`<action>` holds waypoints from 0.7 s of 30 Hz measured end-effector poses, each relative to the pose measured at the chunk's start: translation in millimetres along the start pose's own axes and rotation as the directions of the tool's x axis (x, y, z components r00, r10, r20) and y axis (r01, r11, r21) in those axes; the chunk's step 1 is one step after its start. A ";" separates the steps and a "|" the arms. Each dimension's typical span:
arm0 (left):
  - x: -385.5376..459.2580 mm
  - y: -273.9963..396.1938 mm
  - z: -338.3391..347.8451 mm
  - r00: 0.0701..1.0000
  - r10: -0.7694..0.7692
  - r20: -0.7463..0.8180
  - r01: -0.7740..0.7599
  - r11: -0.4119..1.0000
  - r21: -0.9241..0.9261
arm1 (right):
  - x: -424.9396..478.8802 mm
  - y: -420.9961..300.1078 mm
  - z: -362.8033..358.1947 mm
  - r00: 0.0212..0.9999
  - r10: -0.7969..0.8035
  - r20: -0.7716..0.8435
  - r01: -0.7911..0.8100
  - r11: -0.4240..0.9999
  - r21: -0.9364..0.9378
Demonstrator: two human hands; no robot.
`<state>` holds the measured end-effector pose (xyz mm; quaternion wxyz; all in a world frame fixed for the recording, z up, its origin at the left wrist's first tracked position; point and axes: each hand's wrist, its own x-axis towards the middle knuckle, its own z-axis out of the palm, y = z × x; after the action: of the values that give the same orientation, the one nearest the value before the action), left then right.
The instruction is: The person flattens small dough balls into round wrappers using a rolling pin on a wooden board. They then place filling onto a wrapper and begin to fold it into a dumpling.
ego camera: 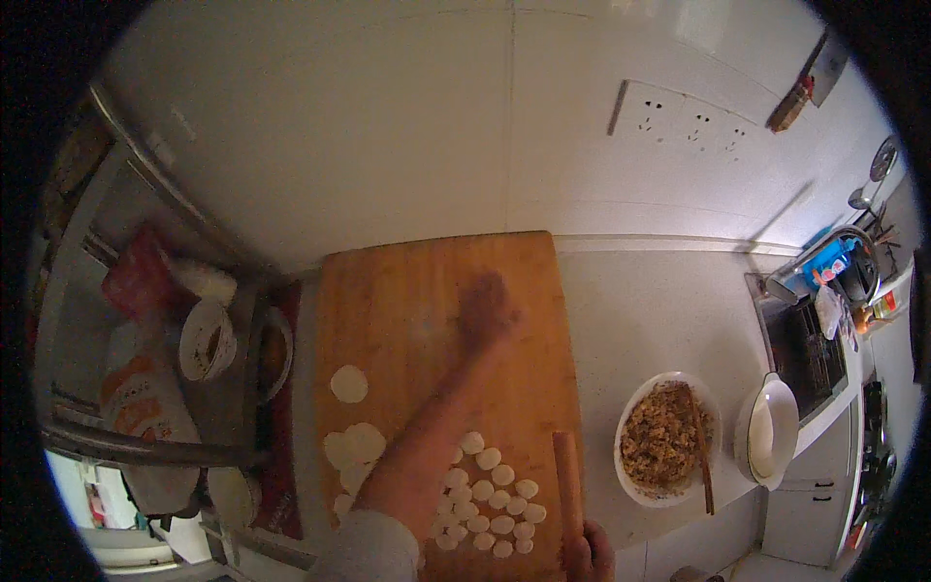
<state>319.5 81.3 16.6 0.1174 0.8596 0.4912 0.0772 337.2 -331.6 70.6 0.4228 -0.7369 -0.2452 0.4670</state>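
Note:
My left hand (489, 313) is motion-blurred over the far half of a wooden board (436, 291), its forearm reaching across from the lower left. Whether its fingers hold anything is too blurred to tell. Down at the board's right edge, my right hand (593, 551) grips the near end of a wooden rolling pin (567, 473). Several small flattened dough pieces (482, 490) lie between the forearm and the pin. Rolled-out dough rounds (349, 383) rest along the board's left side, some overlapping and partly hidden by my arm.
Right of the board, a white bowl (624, 476) holds minced filling, with chopsticks (705, 465) across it. Beside it stands another white bowl (782, 429). A rack on the left holds a patterned bowl (207, 342) and bags (145, 400). A cleaver (800, 87) hangs on the wall near sockets (687, 120).

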 end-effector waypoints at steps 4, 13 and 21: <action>-72.5 13.7 -2.2 0.908 0.398 -0.132 -0.401 0.916 0.007 | 4.8 -0.5 2.0 0.999 -0.036 -0.009 0.036 0.999 -0.011; 7.7 -138.2 -8.9 0.905 -0.356 -0.233 0.386 0.918 0.095 | 2.0 4.3 -4.2 0.993 -0.107 0.051 0.109 0.994 -0.030; -13.4 -17.5 -8.1 0.981 0.183 -0.059 -0.183 0.983 -0.002 | -11.7 -0.3 -18.9 0.994 -0.036 0.108 0.028 0.997 0.073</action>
<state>296.2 79.3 19.3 0.0985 0.8981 0.4131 0.1147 348.9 -347.7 80.3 0.4421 -0.6908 -0.2630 0.5081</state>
